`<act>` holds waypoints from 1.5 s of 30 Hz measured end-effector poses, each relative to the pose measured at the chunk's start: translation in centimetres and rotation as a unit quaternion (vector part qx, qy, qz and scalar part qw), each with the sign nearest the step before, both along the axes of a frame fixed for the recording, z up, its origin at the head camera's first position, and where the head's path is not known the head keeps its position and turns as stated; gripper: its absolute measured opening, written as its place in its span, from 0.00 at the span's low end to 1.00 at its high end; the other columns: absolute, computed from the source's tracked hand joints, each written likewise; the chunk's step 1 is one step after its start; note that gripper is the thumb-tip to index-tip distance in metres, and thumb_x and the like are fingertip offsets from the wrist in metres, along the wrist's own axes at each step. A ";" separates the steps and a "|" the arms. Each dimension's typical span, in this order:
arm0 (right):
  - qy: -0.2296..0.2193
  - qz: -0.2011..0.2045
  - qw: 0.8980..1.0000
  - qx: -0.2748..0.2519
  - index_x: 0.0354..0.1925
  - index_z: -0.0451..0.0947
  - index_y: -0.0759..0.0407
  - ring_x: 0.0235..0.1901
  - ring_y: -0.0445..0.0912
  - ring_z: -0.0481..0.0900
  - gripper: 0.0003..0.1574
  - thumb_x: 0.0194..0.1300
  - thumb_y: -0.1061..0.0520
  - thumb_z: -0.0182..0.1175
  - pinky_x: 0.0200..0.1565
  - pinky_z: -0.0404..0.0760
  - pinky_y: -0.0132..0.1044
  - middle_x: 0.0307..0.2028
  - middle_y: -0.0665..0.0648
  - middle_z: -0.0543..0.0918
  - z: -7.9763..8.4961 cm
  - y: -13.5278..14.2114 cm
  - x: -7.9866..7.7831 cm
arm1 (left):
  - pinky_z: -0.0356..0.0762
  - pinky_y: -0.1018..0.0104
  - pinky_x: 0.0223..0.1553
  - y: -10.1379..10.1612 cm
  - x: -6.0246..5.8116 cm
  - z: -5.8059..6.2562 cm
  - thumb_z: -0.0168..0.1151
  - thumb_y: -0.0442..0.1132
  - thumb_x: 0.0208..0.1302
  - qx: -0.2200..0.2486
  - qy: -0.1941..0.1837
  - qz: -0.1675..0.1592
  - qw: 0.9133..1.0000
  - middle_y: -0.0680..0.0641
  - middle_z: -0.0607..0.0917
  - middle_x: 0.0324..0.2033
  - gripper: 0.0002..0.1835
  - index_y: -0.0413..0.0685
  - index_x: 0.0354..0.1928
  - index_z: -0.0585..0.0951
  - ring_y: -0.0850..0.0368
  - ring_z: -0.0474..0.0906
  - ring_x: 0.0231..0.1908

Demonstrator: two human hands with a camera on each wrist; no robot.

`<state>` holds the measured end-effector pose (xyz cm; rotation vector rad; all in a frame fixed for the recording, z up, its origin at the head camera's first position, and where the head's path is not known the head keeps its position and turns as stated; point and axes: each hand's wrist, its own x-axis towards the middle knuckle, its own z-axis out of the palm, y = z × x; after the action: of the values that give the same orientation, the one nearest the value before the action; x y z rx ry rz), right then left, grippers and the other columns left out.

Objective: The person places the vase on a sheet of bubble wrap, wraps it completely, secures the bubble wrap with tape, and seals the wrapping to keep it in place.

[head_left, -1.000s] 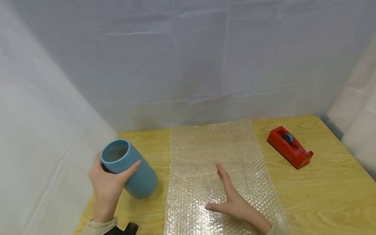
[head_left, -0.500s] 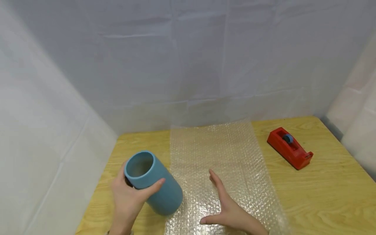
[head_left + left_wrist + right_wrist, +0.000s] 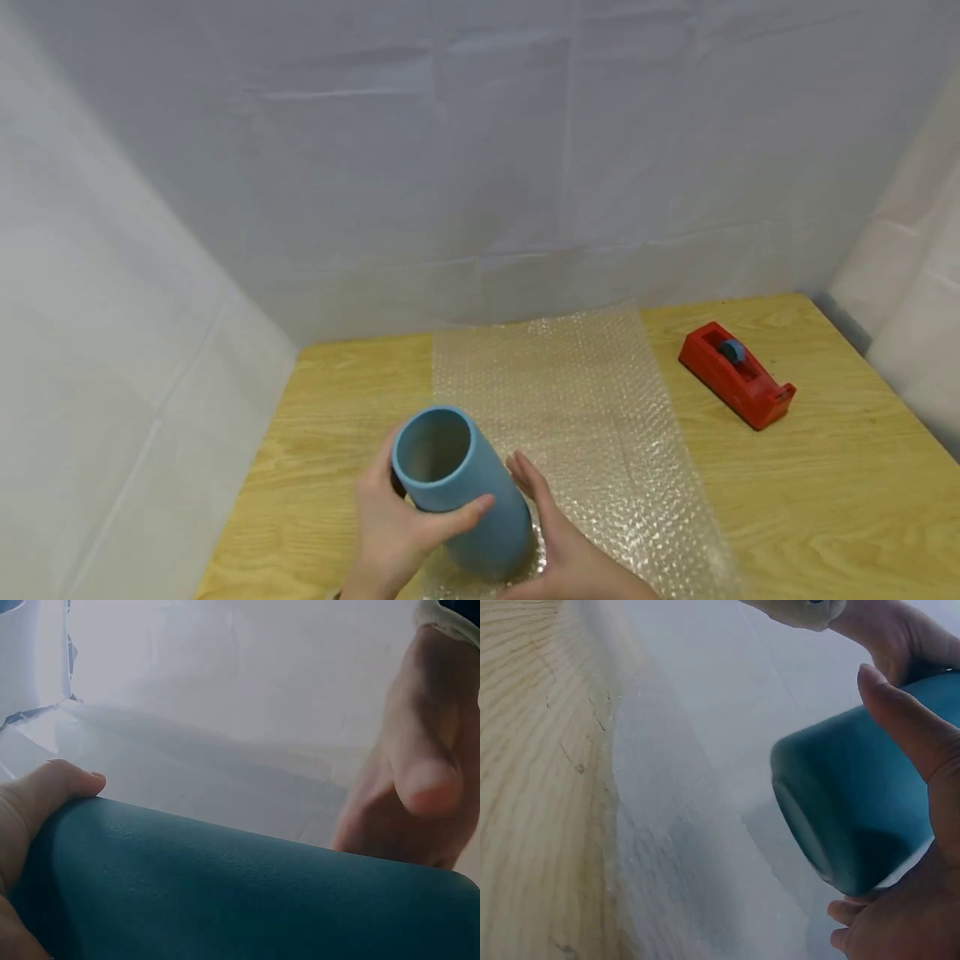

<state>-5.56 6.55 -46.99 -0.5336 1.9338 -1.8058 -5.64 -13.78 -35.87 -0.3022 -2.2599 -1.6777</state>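
Observation:
A matte blue cylindrical vase (image 3: 491, 546) tilts over the near part of the bubble wrap (image 3: 570, 383), its open mouth facing up toward the head camera. My left hand (image 3: 393, 525) grips it just below the rim, thumb across the near side; the other fingers are mostly hidden behind it. Close to the vase's lower end is my right hand (image 3: 566, 554), thumb and fingers spread apart. The right wrist view shows the base of the vase (image 3: 855, 795) tipped between that hand's thumb and fingers. In the left wrist view the vase's side (image 3: 240, 892) fills the lower part.
A red tape dispenser (image 3: 735, 379) with a small blue roll stands on the right of the wood-grain table (image 3: 840, 483). White sheeting (image 3: 495, 150) hangs behind the table and along both sides. The bubble wrap runs up to the back edge.
My left hand has carried the vase rightward and nearer, from the bare left side of the table to over the bubble wrap. My right hand has moved slightly left and nearer, up to the vase.

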 end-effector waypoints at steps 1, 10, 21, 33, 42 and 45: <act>-0.013 -0.001 1.000 -0.002 0.77 0.28 0.28 0.72 0.61 0.49 0.80 0.49 0.51 0.79 0.62 0.52 0.74 0.77 0.55 0.44 -0.1 -0.1 0.0 | 0.82 0.58 0.43 0.2 0.1 0.1 0.87 0.38 0.34 0.003 -0.003 -0.008 1.000 0.54 0.84 0.47 0.41 0.55 0.57 0.78 0.53 0.82 0.44; -0.014 -0.046 0.998 -0.042 0.72 0.56 0.33 0.58 0.55 0.73 0.62 0.48 0.55 0.80 0.51 0.75 0.52 0.64 0.52 0.71 0.0 -0.2 0.4 | 0.81 0.58 0.44 1.6 1.0 0.7 0.86 0.37 0.34 0.021 0.027 -0.051 0.998 0.49 0.85 0.45 0.41 0.55 0.57 0.79 0.49 0.82 0.42; 0.079 -0.124 0.989 -0.007 0.70 0.62 0.39 0.57 0.59 0.72 0.64 0.37 0.55 0.84 0.49 0.74 0.54 0.63 0.54 0.72 0.3 2.6 -0.2 | 0.79 0.55 0.52 0.9 1.0 0.9 0.81 0.26 0.41 0.082 -0.010 -0.091 0.992 0.47 0.83 0.55 0.42 0.50 0.63 0.76 0.47 0.80 0.52; 0.080 -0.201 0.976 0.020 0.68 0.65 0.44 0.59 0.57 0.70 0.60 0.39 0.62 0.83 0.49 0.73 0.56 0.64 0.55 0.71 0.6 6.7 0.0 | 0.80 0.48 0.50 -1.6 0.0 -1.5 0.72 0.21 0.49 0.160 -0.076 -0.177 0.968 0.36 0.80 0.58 0.37 0.38 0.64 0.72 0.41 0.78 0.56; 0.113 -0.267 0.950 -0.120 0.68 0.62 0.67 0.56 0.47 0.75 0.43 0.56 0.73 0.64 0.51 0.76 0.39 0.61 0.64 0.73 0.3 7.3 0.3 | 0.83 0.56 0.43 -1.5 0.4 -4.0 0.73 0.24 0.48 0.176 -0.165 -0.123 0.963 0.39 0.84 0.49 0.36 0.35 0.62 0.73 0.46 0.82 0.46; 0.079 -0.307 0.941 -0.121 0.66 0.65 0.65 0.54 0.48 0.76 0.27 0.70 0.66 0.52 0.50 0.75 0.39 0.58 0.60 0.75 0.9 7.0 0.5 | 0.83 0.57 0.42 -0.8 0.8 -5.1 0.74 0.26 0.47 0.184 -0.192 -0.113 0.957 0.37 0.83 0.47 0.35 0.37 0.61 0.74 0.45 0.83 0.44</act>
<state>-5.09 13.60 -46.10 -0.1466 2.1580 -2.4751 -4.87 -14.54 -40.92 -0.1592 -2.1585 -2.4130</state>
